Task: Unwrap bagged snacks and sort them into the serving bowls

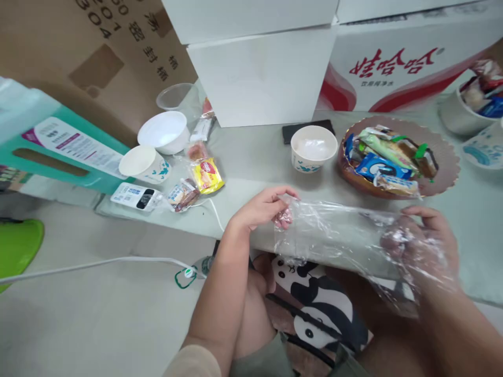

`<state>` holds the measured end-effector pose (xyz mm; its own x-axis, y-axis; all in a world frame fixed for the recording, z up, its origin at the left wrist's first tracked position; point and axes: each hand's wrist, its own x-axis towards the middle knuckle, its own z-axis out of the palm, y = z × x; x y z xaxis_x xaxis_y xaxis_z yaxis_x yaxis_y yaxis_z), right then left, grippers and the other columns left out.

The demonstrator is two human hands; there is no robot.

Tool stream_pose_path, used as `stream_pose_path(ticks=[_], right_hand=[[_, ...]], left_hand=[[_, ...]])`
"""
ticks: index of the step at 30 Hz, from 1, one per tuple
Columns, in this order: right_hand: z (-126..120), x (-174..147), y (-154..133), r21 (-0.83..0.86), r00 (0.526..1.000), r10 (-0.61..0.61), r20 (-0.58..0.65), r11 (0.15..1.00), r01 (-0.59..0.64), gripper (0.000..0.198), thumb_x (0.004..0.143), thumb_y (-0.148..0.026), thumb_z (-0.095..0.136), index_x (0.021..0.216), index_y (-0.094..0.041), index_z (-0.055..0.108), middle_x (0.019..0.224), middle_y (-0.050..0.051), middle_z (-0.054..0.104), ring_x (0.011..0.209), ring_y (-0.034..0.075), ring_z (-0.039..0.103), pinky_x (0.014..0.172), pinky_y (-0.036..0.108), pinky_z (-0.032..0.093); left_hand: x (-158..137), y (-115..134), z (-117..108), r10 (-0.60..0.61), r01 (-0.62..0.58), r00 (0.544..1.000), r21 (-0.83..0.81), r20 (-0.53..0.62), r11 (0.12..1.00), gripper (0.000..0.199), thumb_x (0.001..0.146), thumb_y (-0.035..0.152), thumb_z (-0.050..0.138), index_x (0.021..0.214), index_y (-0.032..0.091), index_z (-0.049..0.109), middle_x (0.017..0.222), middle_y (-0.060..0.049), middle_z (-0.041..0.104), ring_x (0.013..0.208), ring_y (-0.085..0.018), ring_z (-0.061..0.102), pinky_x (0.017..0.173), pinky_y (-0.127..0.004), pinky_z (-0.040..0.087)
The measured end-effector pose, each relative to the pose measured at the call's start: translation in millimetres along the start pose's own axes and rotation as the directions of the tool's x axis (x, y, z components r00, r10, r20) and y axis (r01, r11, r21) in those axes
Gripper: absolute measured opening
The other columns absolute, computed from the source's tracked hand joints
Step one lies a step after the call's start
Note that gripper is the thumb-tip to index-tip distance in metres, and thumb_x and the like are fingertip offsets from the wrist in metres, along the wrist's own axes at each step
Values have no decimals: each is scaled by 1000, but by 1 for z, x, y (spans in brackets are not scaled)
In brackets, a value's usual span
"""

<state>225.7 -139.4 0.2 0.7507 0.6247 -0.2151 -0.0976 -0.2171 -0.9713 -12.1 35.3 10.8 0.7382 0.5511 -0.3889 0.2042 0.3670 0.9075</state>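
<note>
A clear plastic bag point(334, 230) is stretched between my two hands above the table's front edge. My left hand point(271, 208) pinches its left end, with thumb and index finger together. At the other end, my right hand point(428, 241) is closed on the crumpled film, and part of the plastic drapes over the fingers and wrist. Beyond the bag stands a white paper cup point(313, 149) with a blue print and some clear plastic inside. Right of the cup, a round scalloped bowl point(446, 157) holds several wrapped snacks.
On the left stand a jug of teal liquid point(98, 175), a paper cup point(143, 163), a white bowl point(163, 133) and several snack packs, one yellow point(208, 175). White cartons point(259, 78) line the back. A white cable point(137, 259) crosses at left; a panda-print bag point(322, 298) lies below.
</note>
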Motion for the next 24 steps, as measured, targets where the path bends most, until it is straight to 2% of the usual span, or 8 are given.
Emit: stream_pose_path(ticks=[3,6,10,13,16,19,22,24], right_hand=[[-9,5,2,67,998,-55,32,996,52,28,65,-49,87,73,-37,63,58,3,54,41,17,48,36,34,34],[-18,10,7,-31,973,-203,112,978,208,27,64,-52,85,64,-33,66,80,11,66,62,26,64,49,43,48],[-20,14,16,-59,798,-504,332,833,550,40,85,-58,60,60,-31,72,68,12,65,77,34,67,70,53,53],[-16,16,24,-224,758,-460,462,767,602,45,91,-51,57,55,-27,68,74,8,66,70,26,64,69,46,53],[-12,17,30,-466,750,-538,385,588,661,22,83,-41,71,68,-25,67,88,6,66,83,25,65,78,44,55],[-7,15,23,-483,653,-701,286,483,730,18,81,-36,74,94,-26,67,102,8,67,99,28,65,90,49,54],[8,11,4,-343,605,-694,392,500,795,40,78,-40,78,113,-25,64,122,11,68,116,31,64,100,51,52],[22,9,-9,-247,613,-530,585,604,758,53,76,-44,80,121,-24,62,123,11,70,116,30,66,99,48,54]], left_hand=[[-4,2,-8,151,-161,983,-98,-102,982,10,82,17,58,84,20,67,69,2,66,58,-9,62,58,-23,49],[-2,3,-13,227,-278,933,-159,-279,947,13,76,15,54,69,18,65,73,0,67,67,-10,63,68,-25,52],[5,3,-14,222,-304,888,-153,-402,940,26,83,35,59,64,17,63,72,-4,66,71,-14,63,70,-27,52],[6,2,-12,253,-298,851,-25,-460,954,16,71,24,75,73,18,61,75,-1,63,76,-13,64,66,-24,50],[3,2,-10,276,-300,894,-14,-354,954,29,64,7,68,89,20,60,100,-2,63,94,-16,69,67,-22,53],[-1,5,-7,262,-275,951,-63,-165,959,35,62,6,63,94,20,61,116,-3,59,99,-17,70,64,-20,55],[-3,11,1,242,-241,970,-71,8,968,31,63,6,66,91,19,63,110,-3,60,92,-18,72,59,-19,55],[-3,14,7,236,-232,964,-47,120,972,26,66,6,69,89,18,65,105,-4,63,86,-18,72,57,-20,55]])
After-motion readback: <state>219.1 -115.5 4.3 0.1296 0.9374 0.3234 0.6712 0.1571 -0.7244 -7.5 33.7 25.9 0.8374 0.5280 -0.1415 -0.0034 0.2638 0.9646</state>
